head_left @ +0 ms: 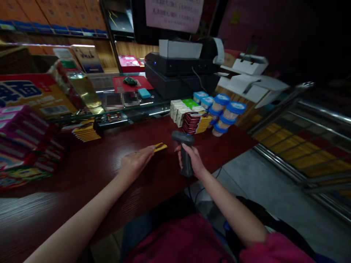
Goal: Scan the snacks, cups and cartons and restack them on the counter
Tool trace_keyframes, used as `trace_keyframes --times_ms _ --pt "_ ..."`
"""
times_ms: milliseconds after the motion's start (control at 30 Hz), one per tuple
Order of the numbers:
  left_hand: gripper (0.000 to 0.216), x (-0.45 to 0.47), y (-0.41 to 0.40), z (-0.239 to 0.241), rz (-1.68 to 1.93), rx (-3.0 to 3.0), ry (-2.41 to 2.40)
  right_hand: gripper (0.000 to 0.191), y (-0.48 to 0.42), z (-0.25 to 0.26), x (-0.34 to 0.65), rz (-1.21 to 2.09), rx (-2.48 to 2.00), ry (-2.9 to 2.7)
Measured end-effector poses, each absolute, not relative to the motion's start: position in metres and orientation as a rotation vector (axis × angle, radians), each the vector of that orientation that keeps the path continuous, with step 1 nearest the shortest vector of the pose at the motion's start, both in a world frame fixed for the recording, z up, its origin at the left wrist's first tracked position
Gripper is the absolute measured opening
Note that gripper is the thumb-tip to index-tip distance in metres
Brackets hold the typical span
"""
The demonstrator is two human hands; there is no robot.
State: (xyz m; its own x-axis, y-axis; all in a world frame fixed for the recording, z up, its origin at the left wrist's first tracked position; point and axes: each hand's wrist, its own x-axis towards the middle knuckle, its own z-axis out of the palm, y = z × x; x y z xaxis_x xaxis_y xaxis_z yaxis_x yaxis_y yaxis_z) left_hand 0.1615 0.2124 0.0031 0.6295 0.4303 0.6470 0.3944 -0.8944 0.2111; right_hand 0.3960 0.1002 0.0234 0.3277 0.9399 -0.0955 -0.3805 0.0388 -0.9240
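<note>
My left hand (137,159) is closed on one end of a thin yellow packet (161,147), low over the dark red tabletop (109,197). In my right hand (193,157) is a dark barcode scanner (187,162), gripped round its handle, with its head turned toward the packet's side. A cable runs down from the handle. Beyond the scanner stands a stack of red and yellow packets (195,123). A further stack of yellow packets (87,130) lies farther left, near the glass counter's edge.
Blue-lidded tubs (228,114) are piled beside small white boxes (178,111) at the back right. Purple and red boxes (24,142) fill the left side. A black cash drawer (178,82) with a printer stands behind; a metal rack (301,146) is at right.
</note>
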Motion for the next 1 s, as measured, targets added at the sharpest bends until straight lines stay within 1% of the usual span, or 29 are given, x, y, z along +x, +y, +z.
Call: trace_keyframes --times_ms 100,200,333,467,633,800,900,1000 --pt "0.034 0.213 0.190 -0.002 0.880 3.030 0.391 0.044 0.066 0.020 0.425 0.893 -1.057 -0.448" --pt "0.039 0.273 0.171 -0.001 0.714 3.109 0.362 0.045 0.051 0.019 0.446 0.787 -1.003 -0.354" --pt "0.040 0.346 0.156 0.004 0.627 3.137 0.340 0.046 0.046 0.016 0.461 0.700 -0.967 -0.299" --pt "0.041 0.386 0.157 0.008 0.593 3.120 0.371 0.045 0.046 0.012 0.467 0.676 -0.928 -0.260" --pt "0.042 0.402 0.166 0.011 0.515 3.088 0.515 0.043 0.046 0.011 0.465 0.679 -0.913 -0.248" --pt "0.040 0.404 0.168 0.008 0.574 3.054 0.495 0.042 0.044 0.015 0.463 0.705 -0.944 -0.297" --pt "0.041 0.384 0.167 0.004 0.697 3.023 0.477 0.043 0.040 0.019 0.460 0.829 -0.954 -0.398" --pt "0.041 0.336 0.174 -0.003 0.856 2.996 0.456 0.042 0.048 0.023 0.450 1.067 -0.954 -0.516"
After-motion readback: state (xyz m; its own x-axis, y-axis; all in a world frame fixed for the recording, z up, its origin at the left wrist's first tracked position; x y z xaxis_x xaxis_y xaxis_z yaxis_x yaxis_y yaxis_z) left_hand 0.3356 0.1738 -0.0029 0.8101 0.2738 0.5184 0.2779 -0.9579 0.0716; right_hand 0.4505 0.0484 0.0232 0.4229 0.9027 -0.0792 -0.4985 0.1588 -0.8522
